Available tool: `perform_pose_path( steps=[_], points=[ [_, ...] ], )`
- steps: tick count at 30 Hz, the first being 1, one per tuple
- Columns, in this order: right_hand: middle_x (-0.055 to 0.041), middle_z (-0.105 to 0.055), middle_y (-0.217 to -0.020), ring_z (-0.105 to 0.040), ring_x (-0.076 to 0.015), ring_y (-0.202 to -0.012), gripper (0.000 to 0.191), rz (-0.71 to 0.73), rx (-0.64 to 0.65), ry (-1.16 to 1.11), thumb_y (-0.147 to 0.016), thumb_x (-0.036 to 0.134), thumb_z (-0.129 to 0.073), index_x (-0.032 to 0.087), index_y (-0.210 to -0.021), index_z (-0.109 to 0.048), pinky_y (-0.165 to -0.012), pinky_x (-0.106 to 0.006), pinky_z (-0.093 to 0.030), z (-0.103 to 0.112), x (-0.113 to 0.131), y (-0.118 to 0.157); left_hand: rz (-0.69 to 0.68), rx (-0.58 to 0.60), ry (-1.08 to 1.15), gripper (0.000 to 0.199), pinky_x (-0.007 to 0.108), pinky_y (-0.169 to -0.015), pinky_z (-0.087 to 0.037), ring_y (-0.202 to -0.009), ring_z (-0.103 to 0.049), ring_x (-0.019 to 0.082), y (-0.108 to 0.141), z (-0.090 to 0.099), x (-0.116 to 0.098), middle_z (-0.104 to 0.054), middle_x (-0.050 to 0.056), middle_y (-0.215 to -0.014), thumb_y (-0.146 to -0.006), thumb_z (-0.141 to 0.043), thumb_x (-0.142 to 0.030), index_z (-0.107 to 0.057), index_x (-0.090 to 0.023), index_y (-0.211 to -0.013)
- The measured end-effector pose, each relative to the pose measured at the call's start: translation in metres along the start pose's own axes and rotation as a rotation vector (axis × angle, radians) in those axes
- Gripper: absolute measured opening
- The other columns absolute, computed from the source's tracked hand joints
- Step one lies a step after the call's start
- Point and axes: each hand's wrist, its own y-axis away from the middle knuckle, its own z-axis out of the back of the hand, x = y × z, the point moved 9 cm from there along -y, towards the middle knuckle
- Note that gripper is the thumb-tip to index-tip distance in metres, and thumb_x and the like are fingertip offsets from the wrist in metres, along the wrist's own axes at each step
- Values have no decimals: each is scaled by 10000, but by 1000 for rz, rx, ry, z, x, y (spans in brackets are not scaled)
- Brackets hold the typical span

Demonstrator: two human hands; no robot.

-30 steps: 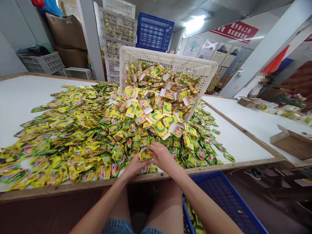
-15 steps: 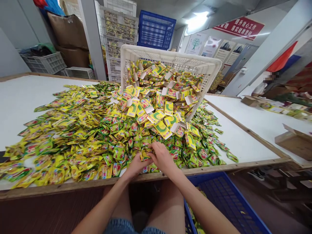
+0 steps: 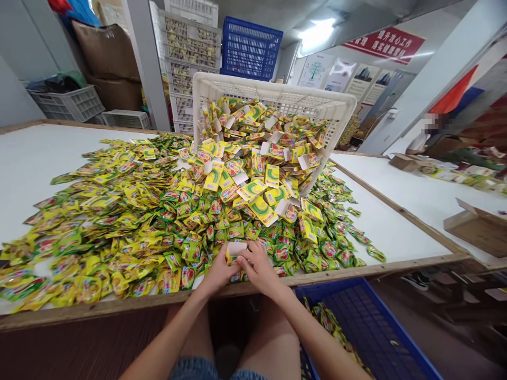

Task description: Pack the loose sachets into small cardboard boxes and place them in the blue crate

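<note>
A small yellow box with a raised white flap [image 3: 236,248] is held between my two hands at the table's near edge. My left hand [image 3: 220,271] is closed round its left side. My right hand [image 3: 257,265] pinches it from the right, with fingers bent over its front. Heaps of green and yellow sachets [image 3: 134,211] surround my hands. Beyond them a tipped white basket [image 3: 273,91] spills small yellow boxes [image 3: 261,210] onto the sachets. Whatever is inside the held box is hidden.
Below the table's wooden edge [image 3: 119,306], at the right, stands a blue crate [image 3: 380,322] with sachets. Stacked white crates [image 3: 190,47] and a blue crate [image 3: 251,47] are behind the table. An open cardboard box [image 3: 479,227] sits at the right; a person's arm shows beyond.
The held box now shows its white flap standing up. My right hand has drawn slightly down and back towards me, beside the left. The view has shifted a little.
</note>
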Motion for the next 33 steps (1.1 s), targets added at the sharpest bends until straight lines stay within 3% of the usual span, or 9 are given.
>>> perform_pose_path(
  steps=[6,10,15,19,21,24,26,29,33],
  points=[
    [-61,-605,-957,-585,-164,-875,236,-178,-209,-481,-842,208,-479,190,-1074,-444,-783,-298,-465,-4,-32,16,-89,-159,-2,482,330,-845,-442,-911,-586,174,20,21,-20,-563,46,-977,-758,-609,-295,-313,-219,-1131],
    [-59,-622,-966,-576,-174,-909,178,-158,-174,-389,-855,220,-452,193,-1002,-547,-815,-304,-449,-10,-31,13,-79,-106,-22,285,306,-841,-448,-926,-579,174,24,22,-22,-574,46,-987,-792,-563,-303,-449,-210,-1037],
    [-54,-622,-890,-571,-172,-873,190,-92,-172,-353,-861,199,-435,183,-859,-624,-786,-291,-439,-9,-24,2,-63,-49,-93,224,295,-812,-453,-882,-593,184,18,23,-22,-613,44,-946,-787,-561,-306,-523,-192,-976],
    [-46,-628,-887,-585,-158,-798,241,-139,-247,-481,-841,197,-466,183,-1072,-533,-737,-279,-455,-11,-29,1,-76,0,-220,151,301,-830,-439,-920,-589,204,17,22,-27,-635,56,-965,-808,-529,-277,-568,-189,-924],
    [-43,-639,-895,-595,-152,-780,330,-163,-265,-542,-836,196,-476,185,-1166,-464,-724,-274,-463,-14,-31,2,-120,-30,-236,138,313,-900,-406,-1027,-555,214,20,23,-33,-609,70,-1078,-815,-518,-253,-568,-193,-928],
    [-42,-645,-921,-594,-163,-866,195,-123,-246,-499,-834,182,-487,196,-1003,-582,-788,-286,-455,-12,-26,2,-191,-97,-165,194,332,-963,-372,-1111,-516,204,24,24,-40,-568,82,-1167,-829,-496,-217,-503,-206,-1023],
    [-46,-643,-947,-577,-172,-940,136,-72,-241,-430,-833,184,-506,199,-887,-630,-845,-301,-439,-7,-21,2,-200,-101,-176,203,333,-949,-389,-1087,-532,201,26,22,-41,-581,87,-1139,-836,-487,-217,-494,-203,-1039],
    [-58,-631,-1018,-552,-182,-1012,149,-1,-206,-354,-826,215,-550,216,-942,-642,-895,-322,-421,-3,-13,3,-206,-90,-268,150,328,-912,-417,-1036,-555,208,28,21,-44,-612,86,-1070,-840,-486,-242,-570,-188,-953],
    [-50,-644,-945,-571,-176,-954,167,34,-164,-304,-861,215,-499,222,-961,-631,-853,-307,-440,-3,-4,2,-222,-136,-299,160,314,-890,-432,-992,-573,199,31,26,-49,-641,68,-1007,-836,-498,-253,-619,-186,-917]
  ],
)
